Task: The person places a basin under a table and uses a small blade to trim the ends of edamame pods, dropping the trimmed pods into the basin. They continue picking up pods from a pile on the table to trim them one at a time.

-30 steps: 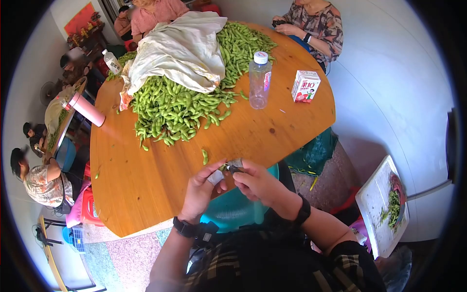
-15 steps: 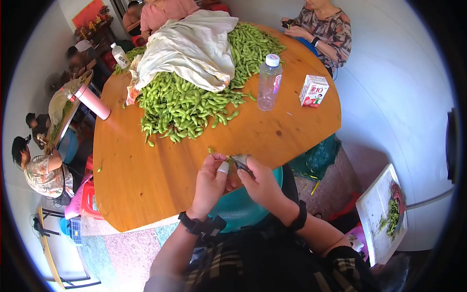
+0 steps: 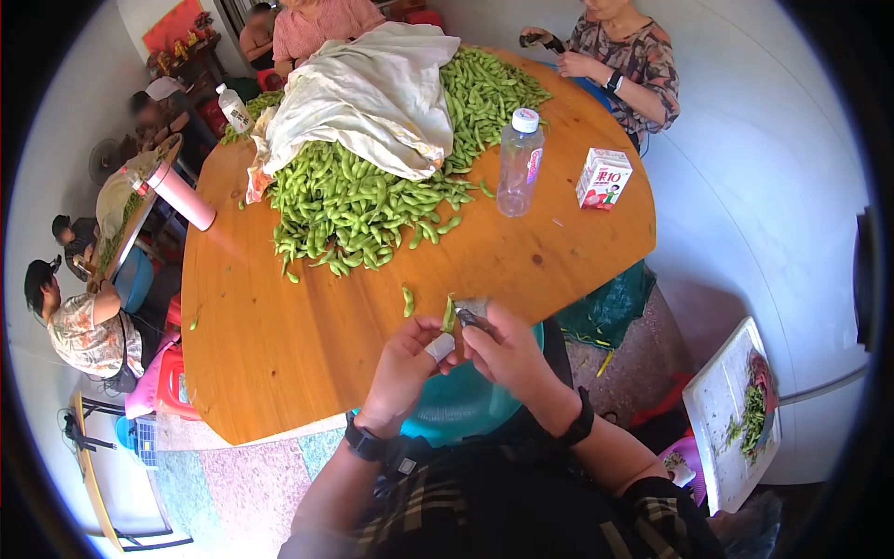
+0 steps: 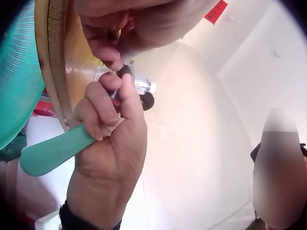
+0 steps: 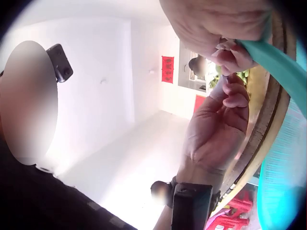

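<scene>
My left hand [image 3: 402, 368] pinches a green soybean pod [image 3: 449, 314] that points upward from the fingertips. White tape [image 3: 440, 348] wraps one of its fingers. Close beside it, my right hand [image 3: 510, 359] grips a tool with a flat teal handle [image 4: 57, 151], which sticks out past the curled fingers. The tool's dark end [image 3: 472, 320] shows near the thumb, close to the pod; its working edge is mostly hidden by fingers. A grey covering [image 3: 473, 306] sits on a right fingertip. Below both hands is a teal basin [image 3: 461, 410].
A heap of soybean pods [image 3: 349, 210], partly under a pale cloth [image 3: 358, 98], covers the far part of the wooden table [image 3: 279, 373]. A clear bottle [image 3: 520, 168], a juice carton [image 3: 603, 179] and a pink flask [image 3: 183, 197] stand around it. Other people sit at tables.
The hands have shifted slightly to the right in view. The pod now stands up more visibly from my left fingertips, and the fingertips of the two hands are a little farther apart.
</scene>
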Tool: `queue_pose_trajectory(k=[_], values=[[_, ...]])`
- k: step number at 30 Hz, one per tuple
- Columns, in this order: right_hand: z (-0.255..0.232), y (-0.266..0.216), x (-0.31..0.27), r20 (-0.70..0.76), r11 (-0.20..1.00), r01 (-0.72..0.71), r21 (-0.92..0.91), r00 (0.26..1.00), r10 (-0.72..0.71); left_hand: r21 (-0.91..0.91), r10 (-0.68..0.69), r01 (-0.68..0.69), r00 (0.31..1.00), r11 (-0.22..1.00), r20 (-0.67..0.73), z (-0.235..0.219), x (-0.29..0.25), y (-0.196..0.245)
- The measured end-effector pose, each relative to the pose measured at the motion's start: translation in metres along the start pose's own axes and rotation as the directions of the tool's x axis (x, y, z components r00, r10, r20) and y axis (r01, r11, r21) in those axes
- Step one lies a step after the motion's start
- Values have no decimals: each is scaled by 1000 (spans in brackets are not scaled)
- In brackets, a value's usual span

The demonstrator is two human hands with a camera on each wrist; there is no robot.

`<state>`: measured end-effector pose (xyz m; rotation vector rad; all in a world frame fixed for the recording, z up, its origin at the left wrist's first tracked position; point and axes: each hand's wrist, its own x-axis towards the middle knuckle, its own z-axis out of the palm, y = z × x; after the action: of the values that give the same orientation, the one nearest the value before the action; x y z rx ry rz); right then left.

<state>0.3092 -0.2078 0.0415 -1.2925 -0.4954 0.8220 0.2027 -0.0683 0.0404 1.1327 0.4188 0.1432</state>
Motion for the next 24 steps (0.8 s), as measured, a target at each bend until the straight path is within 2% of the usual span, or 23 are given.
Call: queue_pose_trajectory(k=[2,4,5,7,8,12,14,18,20,24], values=[[1,-1,-2,-6,999,34,-40,999,-34,-60,84,-88,994,994,-72,-5,3,-12],[1,-10,-6,17,998,-48,-46,999,49,-16,105,-107,989,994,-108,-3,3,-12],[0,-12,-7,19,998,-46,-45,999,47,29,128,-125,982,992,-142,-2,3,-11],[-2,-12,-9,115,989,-146,-31,982,148,56,148,-141,976,988,-162,0,4,-9],[-3,-12,-9,114,989,-146,-29,982,148,81,167,-154,969,985,-180,1,3,-9],[-6,-6,-9,143,990,-139,-34,979,143,151,223,-198,960,968,-168,4,3,-7],[-6,-4,-11,143,990,-137,-27,980,140,114,160,-142,973,983,-167,5,1,-5],[-6,1,-16,108,986,-168,15,980,165,114,143,-127,979,985,-146,2,4,-18],[-5,4,-17,95,987,-163,11,982,162,270,281,-245,954,931,-103,1,5,-26],[-2,9,-16,64,985,-141,97,989,135,296,331,-283,935,912,-126,5,4,-28]])
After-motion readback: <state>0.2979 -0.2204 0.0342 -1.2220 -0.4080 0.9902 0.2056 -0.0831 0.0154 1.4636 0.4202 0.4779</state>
